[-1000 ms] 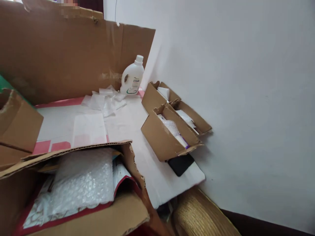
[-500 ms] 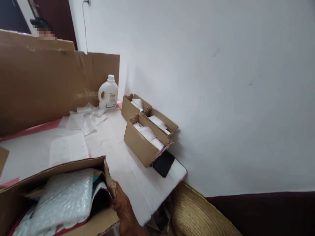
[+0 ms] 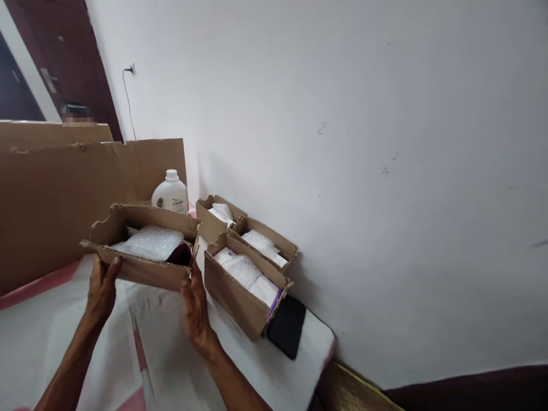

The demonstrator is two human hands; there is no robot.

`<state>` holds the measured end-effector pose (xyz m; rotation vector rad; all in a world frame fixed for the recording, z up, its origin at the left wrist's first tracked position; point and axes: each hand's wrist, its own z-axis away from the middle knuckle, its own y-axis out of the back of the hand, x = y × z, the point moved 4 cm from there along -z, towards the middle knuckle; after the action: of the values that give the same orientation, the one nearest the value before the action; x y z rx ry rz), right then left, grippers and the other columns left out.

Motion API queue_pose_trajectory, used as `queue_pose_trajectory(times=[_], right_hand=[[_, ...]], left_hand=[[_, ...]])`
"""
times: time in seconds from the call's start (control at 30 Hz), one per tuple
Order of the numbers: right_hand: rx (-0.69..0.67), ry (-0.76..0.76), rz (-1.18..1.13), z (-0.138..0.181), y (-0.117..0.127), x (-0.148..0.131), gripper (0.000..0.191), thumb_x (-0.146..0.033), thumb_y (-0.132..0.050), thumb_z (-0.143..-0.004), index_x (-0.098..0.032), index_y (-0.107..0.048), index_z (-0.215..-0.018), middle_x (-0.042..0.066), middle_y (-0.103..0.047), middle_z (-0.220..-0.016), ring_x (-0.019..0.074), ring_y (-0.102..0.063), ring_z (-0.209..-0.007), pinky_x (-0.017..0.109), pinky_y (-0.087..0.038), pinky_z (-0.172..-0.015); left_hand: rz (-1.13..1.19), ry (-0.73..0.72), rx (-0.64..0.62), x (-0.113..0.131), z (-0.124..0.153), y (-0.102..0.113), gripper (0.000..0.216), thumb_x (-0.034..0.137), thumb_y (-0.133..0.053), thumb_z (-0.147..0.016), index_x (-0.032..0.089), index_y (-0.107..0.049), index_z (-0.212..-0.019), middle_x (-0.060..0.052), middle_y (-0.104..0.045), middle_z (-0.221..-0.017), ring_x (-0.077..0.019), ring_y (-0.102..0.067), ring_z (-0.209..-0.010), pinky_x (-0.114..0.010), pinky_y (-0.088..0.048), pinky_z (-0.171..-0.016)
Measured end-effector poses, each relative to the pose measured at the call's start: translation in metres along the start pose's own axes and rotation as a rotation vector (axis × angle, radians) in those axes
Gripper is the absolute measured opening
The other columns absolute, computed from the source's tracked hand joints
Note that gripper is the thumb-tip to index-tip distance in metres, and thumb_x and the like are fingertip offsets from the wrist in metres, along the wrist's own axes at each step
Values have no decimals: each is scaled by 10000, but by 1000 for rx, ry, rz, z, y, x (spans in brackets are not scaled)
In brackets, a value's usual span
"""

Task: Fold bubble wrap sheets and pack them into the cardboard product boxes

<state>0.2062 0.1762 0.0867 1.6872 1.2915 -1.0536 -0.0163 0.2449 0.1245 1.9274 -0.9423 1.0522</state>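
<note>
Both hands hold an open cardboard box (image 3: 149, 274) up above the white-covered table (image 3: 166, 342). My left hand (image 3: 101, 288) grips its near left side, thumb on the front wall. My right hand (image 3: 194, 302) is closed round the right end; some fingers are hidden behind the box. Inside lies a bubble-wrap packet (image 3: 149, 242) beside something dark red. Just right of my right hand, an open cardboard box (image 3: 233, 291) holds bubble-wrapped, white and purple items. Two more boxes of packets, a middle box (image 3: 286, 240) and a far box (image 3: 208, 220), stand behind it by the wall.
A white jug (image 3: 171, 194) stands behind the held box, before a tall cardboard panel (image 3: 55, 194). A black flat object (image 3: 287, 325) lies at the table's right end, near the white wall (image 3: 385, 171). Beyond the panel, a person's head (image 3: 79, 114) shows.
The held box has moved forward, away from me, and now hangs before the jug. Both my hands and forearms have come into view. The camera view has shifted, so the scene sits lower.
</note>
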Motion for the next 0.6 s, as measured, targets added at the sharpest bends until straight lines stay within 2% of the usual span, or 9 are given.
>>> queue_pose_trajectory(times=[0.07, 0.13, 0.3, 0.47, 0.6], right_hand=[[27, -8, 12, -22, -4, 17, 622, -591, -318, -1042, -295, -303, -1588, 37, -440, -1584, 226, -313, -1517, 502, -267, -1242], [57, -22, 55, -33, -8, 35, 665, -575, -354, -1037, -222, -294, -1598, 89, -338, -1635, 259, -269, -1533, 515, -238, -1252], [96, 24, 215, -25, -18, 69, 783, -527, -429, -1028, -140, -112, -1631, 175, -131, -1681, 351, -188, -1544, 604, -252, -1223], [107, 40, 345, -10, -34, 87, 870, -506, -453, -1020, -117, 32, -1628, 212, -66, -1681, 396, -146, -1542, 641, -292, -1189], [115, -19, 425, -10, -43, 106, 916, -517, -472, -1007, -73, 44, -1621, 257, -91, -1666, 418, -153, -1536, 650, -307, -1174]], left_hand=[[65, 42, -43, -11, -22, -24, 792, 803, -563, -746, 202, -564, -1261, -44, -624, -1208, -295, -523, -1198, -468, -384, -1121], [146, 107, -73, -31, -38, -47, 781, 802, -526, -754, 208, -571, -1259, -62, -633, -1226, -294, -551, -1177, -450, -430, -1067], [309, 286, -107, -78, -62, -108, 773, 831, -419, -756, 229, -594, -1209, -69, -675, -1160, -277, -605, -1081, -382, -515, -836], [401, 332, -217, -90, -79, -168, 803, 851, -374, -769, 204, -634, -1167, -80, -710, -1050, -263, -648, -986, -394, -515, -802], [397, 267, -264, -95, -79, -201, 679, 759, -465, -846, 168, -648, -1126, -100, -689, -1111, -225, -642, -1001, -426, -498, -888]])
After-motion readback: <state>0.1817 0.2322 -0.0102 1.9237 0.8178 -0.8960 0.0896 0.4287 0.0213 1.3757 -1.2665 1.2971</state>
